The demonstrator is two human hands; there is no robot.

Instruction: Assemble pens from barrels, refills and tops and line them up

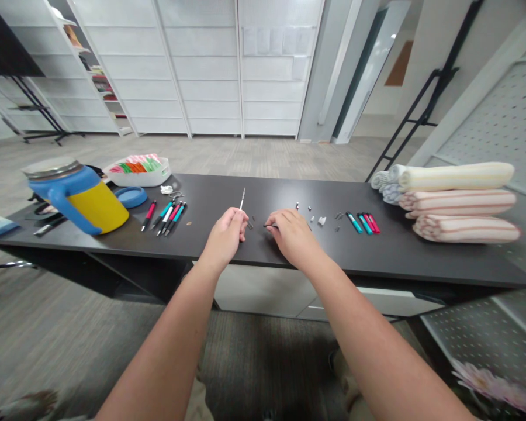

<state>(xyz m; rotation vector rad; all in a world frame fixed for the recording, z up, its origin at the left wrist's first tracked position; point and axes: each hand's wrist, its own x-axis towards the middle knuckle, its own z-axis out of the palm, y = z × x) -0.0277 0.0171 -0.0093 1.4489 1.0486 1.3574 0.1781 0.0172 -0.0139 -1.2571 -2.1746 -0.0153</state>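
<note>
Body as seen: bare arms, khaki legwear.
Uncovered: left hand (225, 232) and right hand (293, 235); khaki trousers (200, 405) visible between the forearms.

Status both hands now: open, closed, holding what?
Left hand: closed, holding a thin pen refill that points up.
Right hand: closed, pinching a small dark part.

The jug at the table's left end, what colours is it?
The jug is yellow with a blue handle and collar; the head view shows it.
</note>
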